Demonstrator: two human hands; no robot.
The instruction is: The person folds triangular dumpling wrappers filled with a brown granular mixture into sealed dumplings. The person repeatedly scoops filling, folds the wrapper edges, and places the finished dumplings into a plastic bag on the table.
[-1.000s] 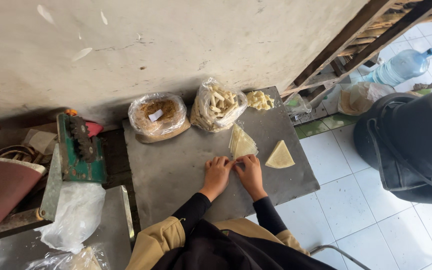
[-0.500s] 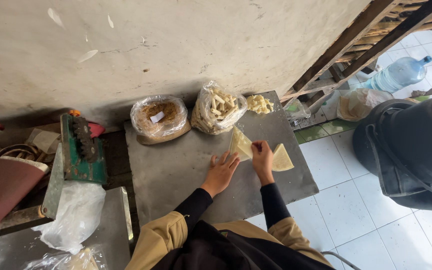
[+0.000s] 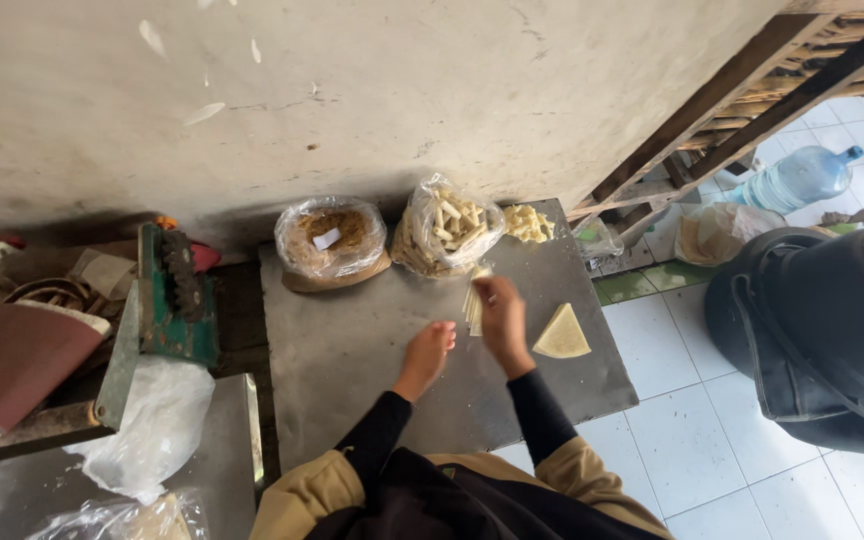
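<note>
Two hands are working over a grey metal table in the middle of the head view, and both have shifted since a moment ago: half a second back the right hand was resting down by the folded triangle, and now the right hand is lifting toward the upper middle of the frame, fingers pinched together on a pale rolled wrapper just below the clear bag of rolled sticks. That suggests one roll is finished and heading for the bag. The left hand is hovering low over the table, fingers loosely curled and holding nothing. The triangle of pale wrappers is lying alone at right of centre. At upper left of the table, a bag of brown filling is sitting open. Whether the roll is sealed is hard to make out, and the person's body is cutting off the table's near edge.
</note>
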